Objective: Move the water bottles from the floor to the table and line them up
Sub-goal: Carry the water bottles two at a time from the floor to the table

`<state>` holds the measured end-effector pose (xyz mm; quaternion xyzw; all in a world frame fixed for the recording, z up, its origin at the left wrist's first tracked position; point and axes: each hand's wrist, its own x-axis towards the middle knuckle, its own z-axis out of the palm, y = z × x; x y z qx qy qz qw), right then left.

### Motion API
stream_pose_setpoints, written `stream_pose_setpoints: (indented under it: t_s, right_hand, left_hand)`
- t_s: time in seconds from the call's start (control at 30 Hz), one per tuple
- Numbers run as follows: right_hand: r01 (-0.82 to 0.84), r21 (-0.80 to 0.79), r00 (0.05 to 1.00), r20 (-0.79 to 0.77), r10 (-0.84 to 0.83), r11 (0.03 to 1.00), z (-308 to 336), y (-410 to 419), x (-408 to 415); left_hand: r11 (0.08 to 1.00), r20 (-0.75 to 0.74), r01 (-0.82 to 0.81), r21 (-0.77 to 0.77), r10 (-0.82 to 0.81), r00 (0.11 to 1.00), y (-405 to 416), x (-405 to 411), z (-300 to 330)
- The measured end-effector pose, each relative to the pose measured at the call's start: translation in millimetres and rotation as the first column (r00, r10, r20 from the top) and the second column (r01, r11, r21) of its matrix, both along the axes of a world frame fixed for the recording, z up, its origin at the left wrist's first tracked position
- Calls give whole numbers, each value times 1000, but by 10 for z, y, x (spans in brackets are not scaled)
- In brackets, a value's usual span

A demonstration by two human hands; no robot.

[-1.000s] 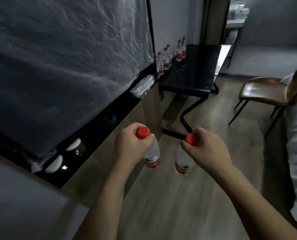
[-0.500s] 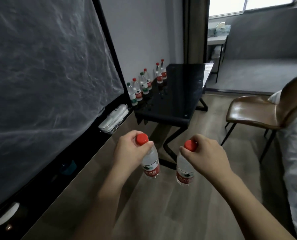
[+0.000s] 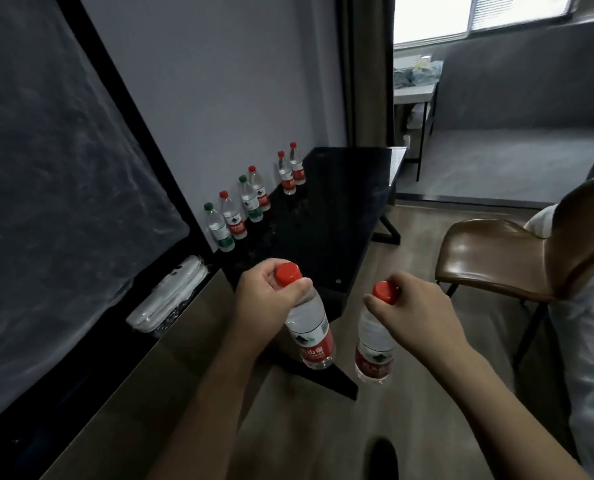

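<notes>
While the person walks closer, the shiny black table in the middle of the frame has grown bigger and nearer than it was a second ago, when it sat small and far off near the top. Both hands look just as they did then. The left hand has its fingers curled round the neck of a clear plastic water bottle with a red cap and red label, and the bottle hangs down from that grip. The right hand grips the neck of a second clear water bottle with a red cap and red label the same way. Both bottles hang in the air at the lower middle of the frame, over the brown wood floor, just in front of the near corner of the table. Six small clear water bottles with red and green caps already stand in a line along the left edge of the table, next to the grey wall. A brown leather chair stands at the right, apart from the table. A big dark screen covered in plastic wrap fills the left side. Being this close, I think the person can soon set the two bottles down, likely at the near end of the line. More walking may still be needed first.
</notes>
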<state>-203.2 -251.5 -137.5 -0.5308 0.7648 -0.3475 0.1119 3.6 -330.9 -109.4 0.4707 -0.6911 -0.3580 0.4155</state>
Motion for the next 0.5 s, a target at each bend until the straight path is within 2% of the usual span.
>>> stream_pose_setpoints:
  t_s: [0.27, 0.4, 0.5]
  right_hand:
    - [-26, 77, 998, -52, 30, 997, 26, -1437, -1015]
    - [1, 17, 999, -53, 0, 1000, 192, -2018, -1506]
    - [40, -3, 998, -48, -40, 999, 257, -2422, -1892]
  left_hand:
    - [1000, 10, -8, -22, 8, 1000, -1497, -1012, -129]
    - [996, 34, 12, -90, -9, 999, -2123, -1598, -21]
    - [995, -1, 25, -96, -25, 1000, -2514, -2005, 63]
